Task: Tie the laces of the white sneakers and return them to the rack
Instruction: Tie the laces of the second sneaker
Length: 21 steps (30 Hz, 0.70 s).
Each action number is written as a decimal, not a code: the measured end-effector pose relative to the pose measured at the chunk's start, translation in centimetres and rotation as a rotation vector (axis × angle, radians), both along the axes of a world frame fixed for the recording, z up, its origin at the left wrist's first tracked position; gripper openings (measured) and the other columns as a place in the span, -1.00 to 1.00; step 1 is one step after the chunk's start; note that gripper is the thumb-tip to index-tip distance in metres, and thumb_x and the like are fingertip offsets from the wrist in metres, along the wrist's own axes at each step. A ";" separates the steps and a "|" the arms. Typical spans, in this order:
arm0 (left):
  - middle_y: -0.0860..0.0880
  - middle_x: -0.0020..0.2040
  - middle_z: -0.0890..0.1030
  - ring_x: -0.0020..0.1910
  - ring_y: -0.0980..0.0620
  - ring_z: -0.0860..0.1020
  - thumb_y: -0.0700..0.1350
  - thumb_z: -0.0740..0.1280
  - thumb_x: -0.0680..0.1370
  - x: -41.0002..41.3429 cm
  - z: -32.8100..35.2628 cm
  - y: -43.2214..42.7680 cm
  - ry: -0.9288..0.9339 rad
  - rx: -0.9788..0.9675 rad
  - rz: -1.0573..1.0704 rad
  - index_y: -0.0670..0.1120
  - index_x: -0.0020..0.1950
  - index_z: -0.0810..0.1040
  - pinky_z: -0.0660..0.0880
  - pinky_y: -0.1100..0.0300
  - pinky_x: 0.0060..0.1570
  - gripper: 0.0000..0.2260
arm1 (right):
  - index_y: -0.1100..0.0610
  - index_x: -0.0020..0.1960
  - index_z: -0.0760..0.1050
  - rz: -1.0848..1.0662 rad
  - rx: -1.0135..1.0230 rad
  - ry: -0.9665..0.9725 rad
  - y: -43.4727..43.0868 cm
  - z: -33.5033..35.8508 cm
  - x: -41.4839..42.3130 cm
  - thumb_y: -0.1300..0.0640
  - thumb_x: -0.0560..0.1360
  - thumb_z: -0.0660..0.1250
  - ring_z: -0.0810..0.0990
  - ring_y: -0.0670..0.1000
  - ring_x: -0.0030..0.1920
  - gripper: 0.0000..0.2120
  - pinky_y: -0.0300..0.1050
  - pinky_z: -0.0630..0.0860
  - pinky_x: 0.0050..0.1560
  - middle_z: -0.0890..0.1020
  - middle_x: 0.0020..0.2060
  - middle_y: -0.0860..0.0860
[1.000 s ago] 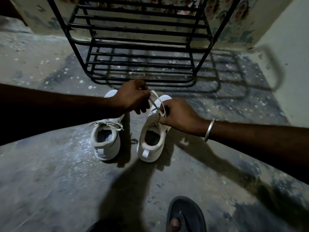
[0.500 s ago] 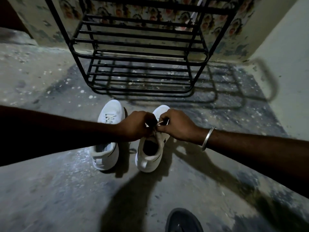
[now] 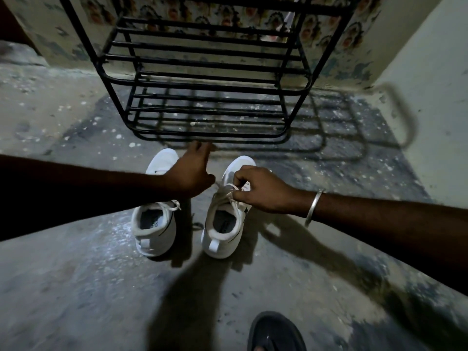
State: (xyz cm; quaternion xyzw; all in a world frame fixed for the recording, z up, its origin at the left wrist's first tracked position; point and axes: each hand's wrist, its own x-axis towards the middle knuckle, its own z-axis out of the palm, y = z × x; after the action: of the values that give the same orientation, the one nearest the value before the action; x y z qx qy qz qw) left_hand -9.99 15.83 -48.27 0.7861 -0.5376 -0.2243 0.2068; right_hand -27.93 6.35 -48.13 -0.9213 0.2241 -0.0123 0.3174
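Note:
Two white sneakers stand side by side on the concrete floor, toes toward the rack. The left sneaker (image 3: 155, 228) has a tied bow at its tongue. The right sneaker (image 3: 224, 231) has its laces (image 3: 226, 192) gathered over the tongue, pinched by my right hand (image 3: 260, 190), which wears a metal bangle. My left hand (image 3: 193, 171) hovers above the gap between the toes, fingers stretched forward, holding nothing that I can see. The black metal rack (image 3: 202, 84) stands just beyond the shoes with bare shelves.
A black sandal (image 3: 274, 331) with my toes sits at the bottom edge. A wall with peeling patterned paper runs behind the rack, and a plain wall (image 3: 435, 84) closes in on the right. The concrete floor is stained and speckled.
My left hand has let go of the lace and moved forward toward the rack with fingers spread. My right hand stays pinched on the right sneaker's laces.

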 end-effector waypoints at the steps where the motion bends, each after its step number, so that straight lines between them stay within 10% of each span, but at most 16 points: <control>1: -0.14 0.32 0.42 0.07 -0.10 0.62 -0.23 0.48 0.47 -0.4 -0.1 0.4 -0.025 -0.033 -0.111 -0.12 0.42 0.43 0.48 0.29 -0.09 -0.47 | 0.19 -0.14 0.54 0.008 -0.009 -0.005 -0.1 0.1 0.0 0.04 0.49 0.40 0.53 0.02 -0.13 -0.79 -0.11 0.41 -0.15 0.57 -0.16 -0.01; 4: 0.00 0.19 0.52 0.00 0.09 0.60 -0.18 0.46 0.50 -1.3 -0.9 1.1 0.033 -0.085 -0.293 -0.05 0.30 0.56 0.40 0.46 -0.17 -0.63 | 0.21 -0.18 0.53 -0.004 0.038 0.020 -0.4 0.2 0.0 0.04 0.51 0.40 0.57 0.01 -0.22 -0.77 -0.09 0.44 -0.22 0.61 -0.25 0.04; 9: 0.00 -0.04 0.74 -0.06 0.06 0.68 -0.11 0.46 0.54 -0.7 -0.4 0.7 0.093 -0.024 -0.306 -0.06 0.07 0.71 0.59 0.10 0.02 -0.87 | 0.07 -0.28 0.46 -0.010 0.111 0.062 -0.8 0.0 -0.1 0.02 0.50 0.41 0.42 -0.11 -0.37 -0.76 -0.18 0.33 -0.32 0.50 -0.39 -0.07; 14: 0.06 -0.12 0.72 -0.15 0.14 0.65 -0.17 0.45 0.54 -0.2 0.1 0.3 0.073 -0.085 -0.320 -0.08 0.02 0.72 0.50 0.39 -0.14 -0.91 | 0.22 -0.18 0.55 0.100 0.046 0.006 -1.2 0.8 0.1 0.08 0.52 0.43 0.48 -0.20 -0.23 -0.78 -0.39 0.37 -0.25 0.59 -0.20 0.07; 21: 0.09 -0.20 0.69 -0.29 0.25 0.58 -0.17 0.47 0.50 -0.7 0.3 0.0 0.016 -0.052 -0.308 -0.05 -0.07 0.74 0.39 0.53 -0.25 -0.94 | 0.14 -0.13 0.58 0.022 0.233 0.051 -1.5 0.3 -0.1 0.01 0.52 0.44 0.57 -0.07 -0.29 -0.81 -0.09 0.53 -0.21 0.64 -0.27 0.02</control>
State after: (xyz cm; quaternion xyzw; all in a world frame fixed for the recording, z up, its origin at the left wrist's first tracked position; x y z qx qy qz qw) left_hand -10.65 15.87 -48.00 0.6868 -0.6558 -0.2456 0.1944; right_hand -28.06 4.89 -47.88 -0.8806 0.2221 0.0407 0.4166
